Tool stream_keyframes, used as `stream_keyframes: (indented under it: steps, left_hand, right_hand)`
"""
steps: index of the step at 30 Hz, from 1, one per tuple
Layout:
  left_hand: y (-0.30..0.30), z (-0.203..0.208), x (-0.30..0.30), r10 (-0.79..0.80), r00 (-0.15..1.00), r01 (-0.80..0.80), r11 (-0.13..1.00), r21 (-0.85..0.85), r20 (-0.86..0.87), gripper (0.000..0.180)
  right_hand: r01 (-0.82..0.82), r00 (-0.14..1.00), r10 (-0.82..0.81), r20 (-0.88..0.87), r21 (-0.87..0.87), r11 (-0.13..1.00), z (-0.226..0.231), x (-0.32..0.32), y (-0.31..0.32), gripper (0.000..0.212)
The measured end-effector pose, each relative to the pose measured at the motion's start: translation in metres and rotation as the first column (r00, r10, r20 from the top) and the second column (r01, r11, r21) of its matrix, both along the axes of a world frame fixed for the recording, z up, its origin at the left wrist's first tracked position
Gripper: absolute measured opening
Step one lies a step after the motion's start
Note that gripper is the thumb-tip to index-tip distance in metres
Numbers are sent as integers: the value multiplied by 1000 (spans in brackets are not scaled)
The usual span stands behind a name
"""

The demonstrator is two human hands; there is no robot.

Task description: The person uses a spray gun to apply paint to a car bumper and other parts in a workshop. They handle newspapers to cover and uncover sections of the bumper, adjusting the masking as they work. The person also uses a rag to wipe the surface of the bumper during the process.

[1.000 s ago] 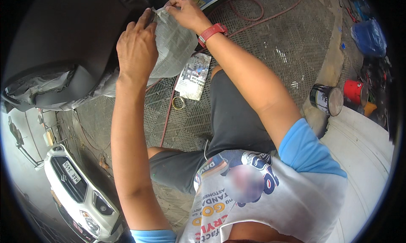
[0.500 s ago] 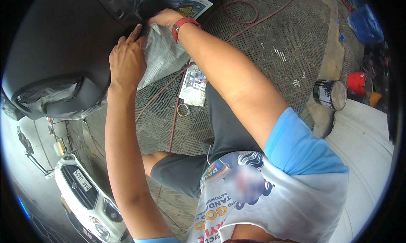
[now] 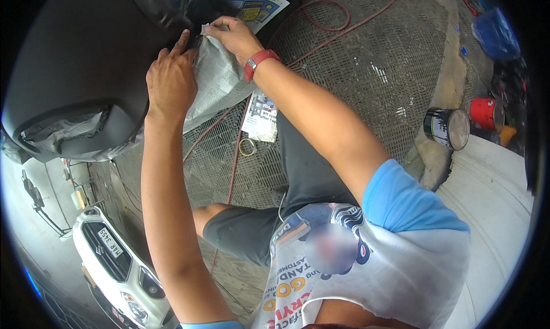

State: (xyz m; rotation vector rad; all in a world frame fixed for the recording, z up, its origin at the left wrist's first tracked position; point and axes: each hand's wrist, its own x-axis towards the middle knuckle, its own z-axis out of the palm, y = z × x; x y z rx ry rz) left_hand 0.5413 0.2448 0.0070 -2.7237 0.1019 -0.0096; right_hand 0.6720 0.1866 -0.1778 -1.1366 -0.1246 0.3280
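Observation:
A sheet of newspaper (image 3: 215,80) hangs along the edge of a dark grey car bumper (image 3: 80,48). My left hand (image 3: 172,77) lies on the seam between bumper and paper, index finger stretched out and the others partly bent; it appears to hold nothing. My right hand (image 3: 234,38), with a red watch at the wrist, pinches the top corner of the newspaper between thumb and fingers. Dark masking film (image 3: 157,8) and more newspaper (image 3: 258,8) cover the area above my hands. Crumpled covering (image 3: 66,128) fills the bumper's recessed opening.
A roll of tape (image 3: 247,147) and a folded paper (image 3: 262,120) lie on the patterned floor matting. A red hose (image 3: 234,174) runs across it. Paint cans (image 3: 447,127) and a red can (image 3: 487,112) stand at right. A white car (image 3: 117,260) is at lower left.
My right hand has drawn back slightly to the right, its pinching fingers now visible at the newspaper's corner. My left hand has stayed almost in place.

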Motion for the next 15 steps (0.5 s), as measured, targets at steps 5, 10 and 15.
stream_keyframes:
  steps: [5, 10, 15]
  left_hand:
    - [6, 1, -15, 14, 998, -10, 997, -80, 57, 41]
    - [-3, -22, -48, 74, 966, 21, 932, -362, 248, 40]
    - [9, -59, -78, 483, 873, -175, 441, -880, 68, 35]
  right_hand:
    - [110, 965, -108, 241, 6, 994, 26, -51, -20, 22]
    - [267, 844, -254, 473, 39, 963, 21, -70, -20, 14]
    - [355, 741, -260, 619, -33, 934, 19, -88, -19, 9]
